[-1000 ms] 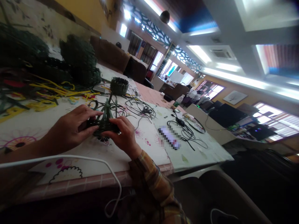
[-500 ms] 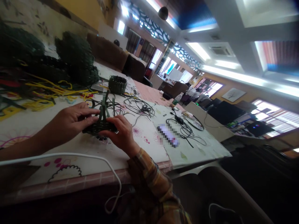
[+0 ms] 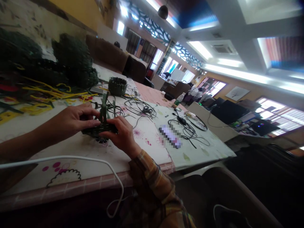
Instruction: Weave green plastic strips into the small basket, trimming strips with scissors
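Note:
A small dark green woven basket [image 3: 93, 130], with upright strips standing from its rim, is held between both hands above the tablecloth. My left hand [image 3: 75, 118] pinches a flat green strip [image 3: 104, 109] at its left side. On the near right side, my right hand [image 3: 122, 133] grips the woven wall, thumb in front and fingers behind. Parts of the basket are hidden by my fingers. Loose dark strands [image 3: 140, 107] lie just beyond it, with a pair of scissors [image 3: 147, 109] among them.
A round woven basket [image 3: 117, 86] stands farther back. Yellow strips [image 3: 57, 94] and dark green woven bundles [image 3: 73, 57] fill the left. To the right lie a phone [image 3: 170, 136] and coiled black cord [image 3: 188, 129]. A white cable [image 3: 95, 159] crosses in front of the table edge.
The view has shifted slightly. Both hands keep their hold on the basket, and the left fingers have moved a little at the strip.

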